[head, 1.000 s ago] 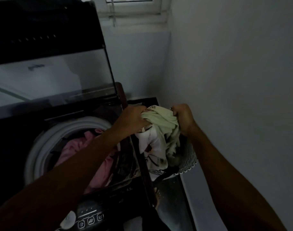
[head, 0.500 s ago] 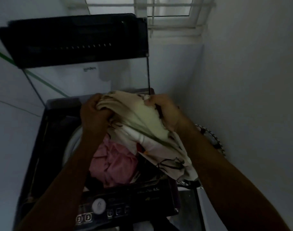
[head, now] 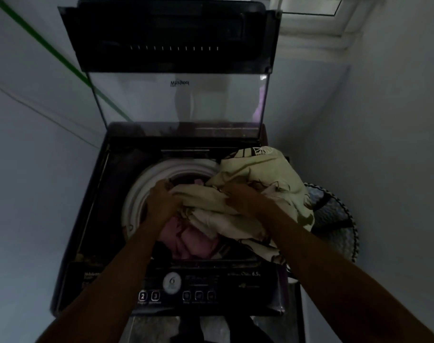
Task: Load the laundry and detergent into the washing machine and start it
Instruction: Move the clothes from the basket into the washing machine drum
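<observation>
Clearly both the left hand [head: 161, 201] and right hand [head: 238, 198] clutch the cream sheet [head: 258, 174]; its bulk overhangs the drum rim [head: 146, 184] and could slip outside

Both hands have lowered the cream cloth [head: 250, 194] into the drum [head: 146, 184]

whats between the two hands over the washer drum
In the head view, the bunched cream printed cloth fills the stretch between the left hand and the right hand; both grip it above the pink laundry.

Window [head: 310, 11] above; green line [head: 50, 48] left.
</observation>
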The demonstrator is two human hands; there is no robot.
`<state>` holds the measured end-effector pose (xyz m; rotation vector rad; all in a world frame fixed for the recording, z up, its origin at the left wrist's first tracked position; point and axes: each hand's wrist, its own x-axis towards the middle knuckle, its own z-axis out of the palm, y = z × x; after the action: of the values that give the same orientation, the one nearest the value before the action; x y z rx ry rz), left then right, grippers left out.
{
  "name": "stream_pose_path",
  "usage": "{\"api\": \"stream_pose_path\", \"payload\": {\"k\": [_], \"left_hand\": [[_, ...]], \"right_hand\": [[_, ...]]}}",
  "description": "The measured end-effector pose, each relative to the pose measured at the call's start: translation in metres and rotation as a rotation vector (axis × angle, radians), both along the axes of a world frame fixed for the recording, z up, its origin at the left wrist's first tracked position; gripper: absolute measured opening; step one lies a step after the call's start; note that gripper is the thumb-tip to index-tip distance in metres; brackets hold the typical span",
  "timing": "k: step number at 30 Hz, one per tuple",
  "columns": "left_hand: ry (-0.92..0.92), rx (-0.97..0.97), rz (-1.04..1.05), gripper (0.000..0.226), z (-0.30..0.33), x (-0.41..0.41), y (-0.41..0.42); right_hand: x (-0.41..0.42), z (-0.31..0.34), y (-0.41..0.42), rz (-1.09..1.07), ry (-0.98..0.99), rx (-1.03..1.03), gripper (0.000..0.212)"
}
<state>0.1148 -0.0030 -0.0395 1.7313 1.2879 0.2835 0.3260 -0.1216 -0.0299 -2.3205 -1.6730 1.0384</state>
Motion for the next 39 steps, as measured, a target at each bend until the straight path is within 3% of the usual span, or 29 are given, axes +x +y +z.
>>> {"api": "stream_pose_path", "payload": {"k": [1, 3, 5, 8, 10, 12, 18, 21, 24, 26, 27, 30, 32, 35, 39], "left_hand": [[0.024, 0.074, -0.047, 0.050, 0.004, 0.005, -0.004], [-0.042, 0.095, -0.185, 0.045, 0.008, 0.021, -0.012], [-0.088, 0.051, -0.310, 0.033, 0.012, 0.038, -0.021], [-0.112, 0.066, -0.433, 0.050, 0.013, 0.066, -0.035], [-0.106, 0.117, -0.510, 0.057, 0.013, 0.086, -0.044], [-0.089, 0.109, -0.576, 0.062, 0.017, 0.106, -0.051], [-0.085, 0.227, -0.666, 0.059, 0.016, 0.146, -0.065], [-0.041, 0.199, -0.654, 0.059, 0.013, 0.149, -0.067], [-0.045, 0.202, -0.622, 0.057, 0.014, 0.148, -0.065], [-0.017, 0.211, -0.572, 0.054, 0.015, 0.142, -0.059], [0.012, 0.205, -0.548, 0.053, 0.018, 0.136, -0.055], [0.075, 0.184, -0.486, 0.054, 0.014, 0.108, -0.035], [0.125, 0.155, -0.415, 0.058, 0.009, 0.089, -0.019], [0.110, 0.049, -0.325, 0.043, 0.001, 0.060, 0.001], [-0.006, -0.060, -0.303, 0.025, 0.015, 0.028, 0.008]], "right_hand": [[-0.001, -0.005, 0.000, 0.001, -0.016, -0.008, 0.045], [-0.003, -0.001, -0.001, 0.005, 0.004, 0.090, 0.041], [-0.002, 0.014, -0.001, -0.118, 0.088, 0.304, 0.028], [0.022, 0.033, -0.009, -0.362, -0.002, 0.644, 0.024], [0.053, 0.029, -0.020, -0.453, -0.136, 0.608, 0.035], [0.085, 0.018, -0.036, -0.477, -0.205, 0.459, 0.060], [0.124, 0.001, -0.091, -0.303, 0.250, 0.116, 0.106], [0.132, -0.033, -0.107, -0.344, 0.178, 0.074, 0.118], [0.127, -0.052, -0.101, -0.449, 0.251, 0.104, 0.092], [0.113, -0.021, -0.092, -0.493, 0.168, 0.159, 0.058], [0.107, -0.006, -0.087, -0.519, 0.101, 0.183, 0.051], [0.093, 0.025, -0.074, -0.621, 0.071, 0.254, 0.049], [0.080, 0.048, -0.060, -0.596, 0.027, 0.283, 0.036], [0.049, 0.090, -0.030, -0.561, 0.107, 0.404, 0.015], [0.005, 0.103, 0.028, -0.424, 0.169, 0.458, 0.026]]}}
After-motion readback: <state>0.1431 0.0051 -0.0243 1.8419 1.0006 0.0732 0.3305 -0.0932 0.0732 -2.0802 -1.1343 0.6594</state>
